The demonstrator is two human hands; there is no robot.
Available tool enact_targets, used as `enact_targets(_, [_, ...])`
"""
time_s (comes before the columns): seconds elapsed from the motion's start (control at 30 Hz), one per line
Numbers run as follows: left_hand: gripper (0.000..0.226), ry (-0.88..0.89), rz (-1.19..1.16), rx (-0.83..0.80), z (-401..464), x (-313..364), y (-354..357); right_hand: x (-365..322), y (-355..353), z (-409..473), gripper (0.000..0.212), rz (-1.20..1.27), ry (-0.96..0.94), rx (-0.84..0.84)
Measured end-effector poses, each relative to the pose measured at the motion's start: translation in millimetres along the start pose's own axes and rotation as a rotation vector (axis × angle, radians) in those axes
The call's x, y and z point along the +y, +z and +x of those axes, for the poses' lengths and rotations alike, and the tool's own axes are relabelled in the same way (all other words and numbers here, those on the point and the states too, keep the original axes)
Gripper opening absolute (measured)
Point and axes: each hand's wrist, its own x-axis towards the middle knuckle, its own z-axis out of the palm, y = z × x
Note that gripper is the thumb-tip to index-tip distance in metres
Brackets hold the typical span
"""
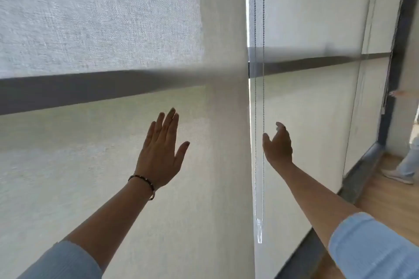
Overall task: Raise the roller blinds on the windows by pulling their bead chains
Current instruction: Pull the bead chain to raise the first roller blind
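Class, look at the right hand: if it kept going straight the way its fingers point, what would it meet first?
Probably the bead chain, hanging just left of the right hand, whose open fingers curl toward it. Depth is unclear; it could miss the chain and reach the blind.

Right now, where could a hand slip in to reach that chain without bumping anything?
Free room lies between the open left hand and the grey bead chain, over bare cream blind fabric. Right of the chain it is tighter: the open right hand sits beside the strands.
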Motion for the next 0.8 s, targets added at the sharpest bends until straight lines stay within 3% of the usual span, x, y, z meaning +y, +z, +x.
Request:
enact_targets(0.1, [0.07,-0.038,0.017,0.028,22,15,20,11,9,50,0.056,0.144,0.067,-0.181])
enact_targets(0.2, [0.069,-0.058,0.031,0.034,41,36,46,17,14,78,0.019,0.239,-0.072,-0.262])
enact_targets(0.23, [0.068,-0.059,0.029,0.037,47,43,52,22,16,84,0.016,0.321,-0.112,-0.265])
enact_targets(0.43, [0.058,-0.116,-0.121,0.108,76,95,74,56,15,69,0.042,0.597,-0.14,-0.224])
enact_targets(0.5, [0.048,-0.178,-0.256,0.069,81,111,75,61,11,51,0.047,0.564,-0.18,-0.308])
enact_targets(0.6, [0.032,-0.385,-0.665,0.014,101,139,63,58,4,19,0.049,0.552,-0.292,-0.455])
enact_targets(0.8, [0.055,-0.424,-1.225,0.003,166,185,28,43,16,-34,0.047,0.615,-0.368,-0.553])
